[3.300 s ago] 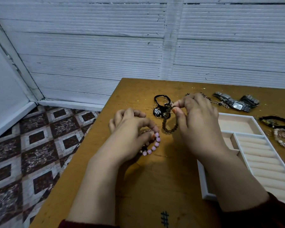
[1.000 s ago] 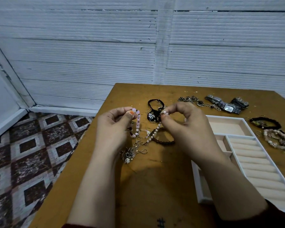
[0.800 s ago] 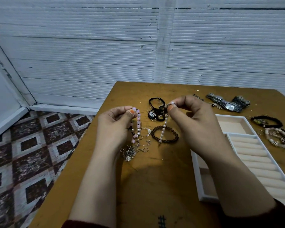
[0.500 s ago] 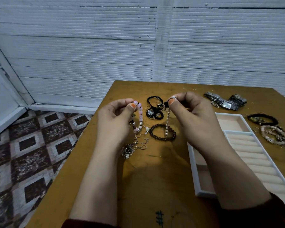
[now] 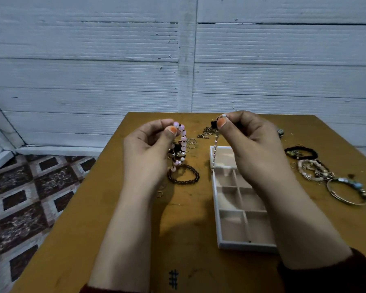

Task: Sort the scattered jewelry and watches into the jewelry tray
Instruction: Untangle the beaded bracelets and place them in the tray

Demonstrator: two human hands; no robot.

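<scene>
Well, the jewelry tray [image 5: 217, 208] sits on the tabletop [image 5: 188, 229] with every compartment I can see bare, so I reckon the sorting has hardly begun. Just left of the tray, a small ring [image 5: 160, 193] and a brown bead bracelet [image 5: 183, 176] lie flat. Above them the left hand [image 5: 148, 149] has its grip pinched on a pink bead bracelet [image 5: 182, 136], which dangles with other bits tangled in it. Over the tray's far end the right hand [image 5: 254, 142] pinches the top of a pearl strand [image 5: 215, 149] that hangs by the tray's far left edge.

Right of the tray wait a bangle [image 5: 344, 195], a heap of beaded bracelets [image 5: 313, 170] and a black bracelet [image 5: 301, 152]. Beyond the tray lie a thin chain [image 5: 205, 132] and hoop earrings [image 5: 191, 142]. That left-hand tangle looks like the snag and probably needs parting first.
</scene>
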